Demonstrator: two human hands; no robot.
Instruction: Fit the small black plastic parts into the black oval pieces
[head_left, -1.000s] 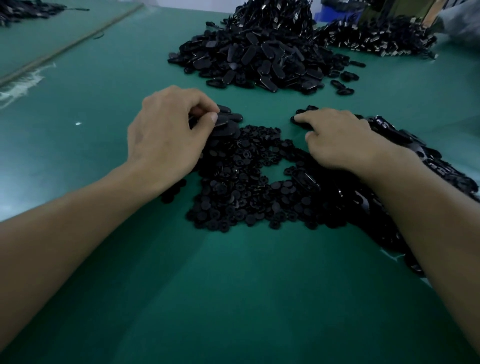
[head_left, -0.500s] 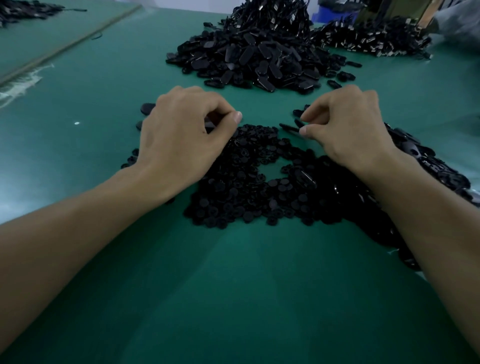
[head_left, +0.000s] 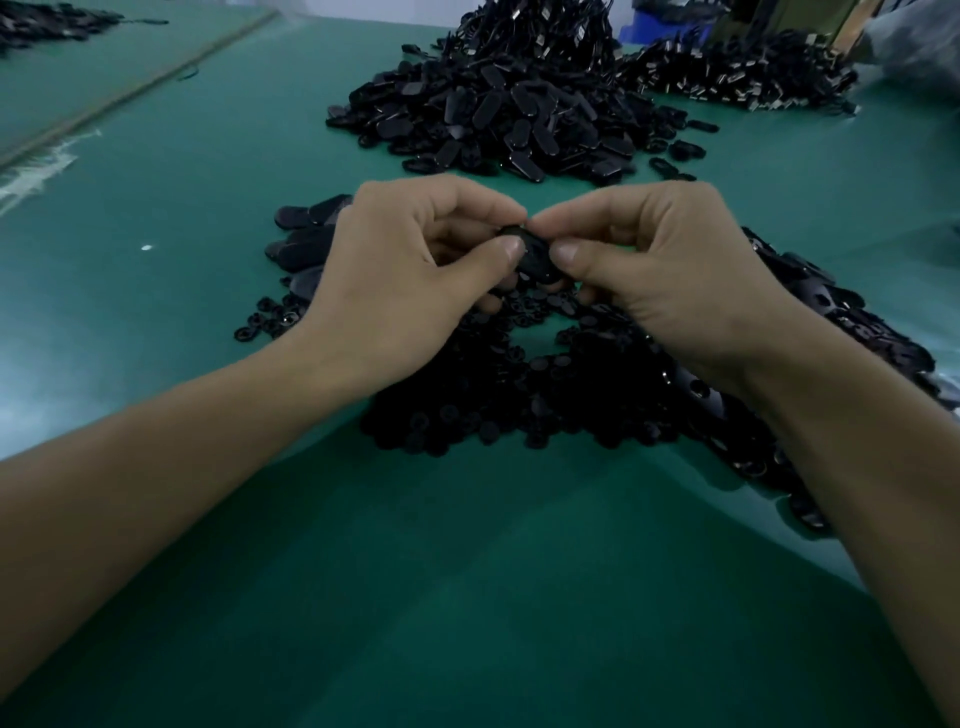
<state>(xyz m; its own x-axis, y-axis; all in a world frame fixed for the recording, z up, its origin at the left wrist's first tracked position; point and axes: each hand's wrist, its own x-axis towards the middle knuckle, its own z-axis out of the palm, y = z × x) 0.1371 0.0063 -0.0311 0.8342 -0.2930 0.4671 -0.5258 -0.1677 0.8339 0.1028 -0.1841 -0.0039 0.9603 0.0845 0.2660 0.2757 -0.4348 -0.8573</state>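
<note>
small parts centre | oval pile behind | loose ovals left | right heap probably ovals

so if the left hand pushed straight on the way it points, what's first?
The right hand: the left hand points across at it, both pinching one oval piece between them, fingertips almost meeting. Depth seems level.

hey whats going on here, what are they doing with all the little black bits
A person is assembling plastic parts at a green table. The left hand and right hand meet above a spread of small black parts, both pinching one black oval piece. Whether a small part is seated in it is hidden by the fingers. A big heap of ovals lies further back.
</note>
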